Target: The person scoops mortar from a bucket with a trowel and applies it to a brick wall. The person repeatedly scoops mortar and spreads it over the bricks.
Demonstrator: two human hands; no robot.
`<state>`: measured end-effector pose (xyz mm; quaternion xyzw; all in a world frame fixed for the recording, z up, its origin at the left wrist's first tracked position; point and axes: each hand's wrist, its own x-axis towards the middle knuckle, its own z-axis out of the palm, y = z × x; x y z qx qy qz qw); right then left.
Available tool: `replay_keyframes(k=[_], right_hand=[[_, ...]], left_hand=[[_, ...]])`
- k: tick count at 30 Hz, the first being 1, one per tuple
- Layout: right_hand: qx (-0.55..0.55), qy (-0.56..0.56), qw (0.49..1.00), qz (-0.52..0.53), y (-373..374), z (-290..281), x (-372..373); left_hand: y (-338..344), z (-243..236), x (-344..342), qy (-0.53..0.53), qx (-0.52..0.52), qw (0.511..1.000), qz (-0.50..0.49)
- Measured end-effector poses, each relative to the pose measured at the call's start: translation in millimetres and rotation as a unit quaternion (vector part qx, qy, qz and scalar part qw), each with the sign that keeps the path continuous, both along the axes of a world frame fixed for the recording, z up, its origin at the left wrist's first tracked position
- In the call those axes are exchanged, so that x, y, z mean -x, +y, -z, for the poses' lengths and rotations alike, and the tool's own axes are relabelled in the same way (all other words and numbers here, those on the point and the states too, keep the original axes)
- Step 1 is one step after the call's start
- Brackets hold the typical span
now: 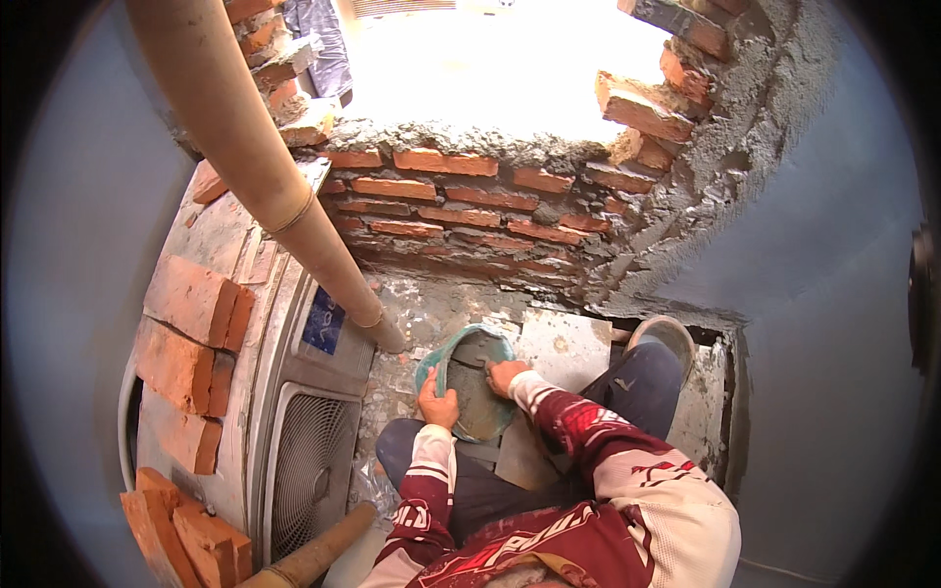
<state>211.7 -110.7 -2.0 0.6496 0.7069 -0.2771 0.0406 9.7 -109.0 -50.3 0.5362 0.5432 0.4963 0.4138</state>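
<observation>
A green-blue bucket point(439, 351) stands on the floor between my knees, tilted a little, with wet grey mortar point(480, 407) inside. My left hand point(438, 403) grips its near left rim, thumb on the inside. Over the bucket's right side, my right hand point(505, 376) is closed round the handle of what looks like a trowel point(467, 366). Only a thin dark edge of that tool shows against the mortar; fingers and mortar hide the rest.
Ahead rises a partly built brick wall point(446, 191) with rough mortar on top. At left, loose bricks point(191, 304) lie on an air-conditioner unit point(314, 431), beside a slanting pipe point(265, 167). Another round container point(667, 333) sits behind my right knee. Pale tiles point(564, 343) lie ahead.
</observation>
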Motion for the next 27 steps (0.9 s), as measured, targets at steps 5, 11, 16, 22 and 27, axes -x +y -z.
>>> replay_keyframes(k=[5, 11, 16, 22, 27], right_hand=[[0.025, -0.006, 0.980, -0.198, -30.4, -4.5, 14.0], [0.000, -0.028, 1.000, -0.013, -15.6, 38.6, -2.3], [0.077, -0.062, 0.974, -0.204, -15.6, -39.2, 6.3], [0.033, -0.001, 0.999, 0.040, -17.6, -3.4, 11.6], [-0.141, 0.037, 0.986, 0.084, 17.9, -81.1, -14.9]], left_hand=[[-1.7, -35.4, 0.7, 0.044, 0.002, 0.999, 0.002], [2.9, -46.2, -29.3, 0.126, 0.081, 0.989, -0.015], [3.3, -20.2, 15.7, 0.033, 0.091, 0.991, -0.090], [9.0, -92.6, -15.9, 0.000, 0.008, 0.999, -0.051], [18.0, -138.1, -20.2, 0.042, -0.114, 0.992, -0.046]])
